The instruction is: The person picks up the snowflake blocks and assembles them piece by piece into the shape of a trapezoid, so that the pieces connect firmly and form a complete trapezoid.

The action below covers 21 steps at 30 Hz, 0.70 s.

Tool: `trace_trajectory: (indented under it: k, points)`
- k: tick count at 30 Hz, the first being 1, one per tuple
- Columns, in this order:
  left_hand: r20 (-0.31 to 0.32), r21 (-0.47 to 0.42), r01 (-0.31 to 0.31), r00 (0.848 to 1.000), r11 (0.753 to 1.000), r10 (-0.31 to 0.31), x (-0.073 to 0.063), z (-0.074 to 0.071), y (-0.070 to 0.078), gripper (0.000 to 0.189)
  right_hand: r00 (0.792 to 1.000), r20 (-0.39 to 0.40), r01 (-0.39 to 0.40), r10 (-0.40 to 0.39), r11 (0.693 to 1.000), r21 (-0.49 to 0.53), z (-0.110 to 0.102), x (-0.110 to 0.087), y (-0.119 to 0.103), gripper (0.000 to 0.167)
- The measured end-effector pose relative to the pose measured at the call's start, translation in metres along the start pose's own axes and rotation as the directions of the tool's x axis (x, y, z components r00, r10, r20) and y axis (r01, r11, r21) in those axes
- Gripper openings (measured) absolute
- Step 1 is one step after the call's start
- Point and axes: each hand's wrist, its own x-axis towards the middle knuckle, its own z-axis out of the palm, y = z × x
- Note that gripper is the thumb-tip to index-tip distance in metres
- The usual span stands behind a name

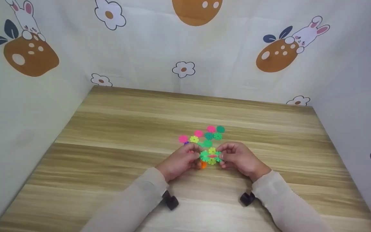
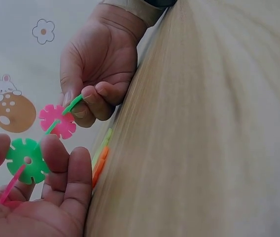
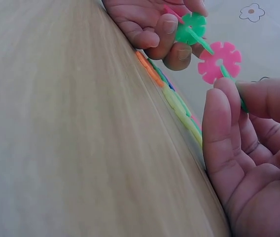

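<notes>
Both hands hold a chain of notched plastic snowflake discs just above the table. My left hand (image 1: 179, 161) pinches a green disc (image 2: 19, 147), and a pink disc edge-on is slotted into it near the palm. Opposite, my right hand (image 1: 242, 158) pinches another green disc (image 3: 244, 105) between thumb and fingers. Between the hands a pink disc (image 3: 231, 58) is joined to green pieces on both sides. Yellow discs (image 1: 212, 161) and an orange disc (image 1: 203, 165) lie flat on the table below and near the hands.
Beyond the hands, several loose discs lie on the wooden table (image 1: 124, 129): pink discs (image 1: 211, 129), green discs (image 1: 217, 136) and a yellow disc (image 1: 194, 139). A patterned curtain (image 1: 153, 48) encloses the back and sides. Dark straps' mounts (image 1: 171, 201) hang at the wrists.
</notes>
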Motion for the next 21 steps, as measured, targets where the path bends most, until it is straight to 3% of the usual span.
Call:
trace_trajectory:
  k: [5, 10, 16, 21]
  points:
    - [-0.011, -0.036, -0.017, 1.000, 0.999, 0.017, 0.001, 0.000, -0.003, 0.025, 0.998, -0.051, 0.025, -0.024, 1.000, 0.013, 0.003, 0.001, 0.001, 0.032]
    - [-0.013, -0.016, -0.012, 1.000, 1.000, 0.012, 0.000, 0.001, -0.003, 0.026, 0.994, -0.109, 0.023, -0.022, 1.000, 0.016, 0.008, 0.002, 0.000, 0.045]
    - [-0.011, 0.058, 0.002, 1.000, 0.998, -0.001, 0.000, 0.000, -0.002, 0.026, 0.987, -0.151, 0.055, -0.050, 0.998, 0.029, 0.017, 0.007, -0.002, 0.029]
    - [0.003, 0.069, 0.020, 1.000, 0.997, -0.021, 0.001, 0.000, -0.001, 0.035, 0.984, -0.162, 0.077, -0.073, 0.997, 0.018, 0.022, 0.011, -0.004, 0.022]
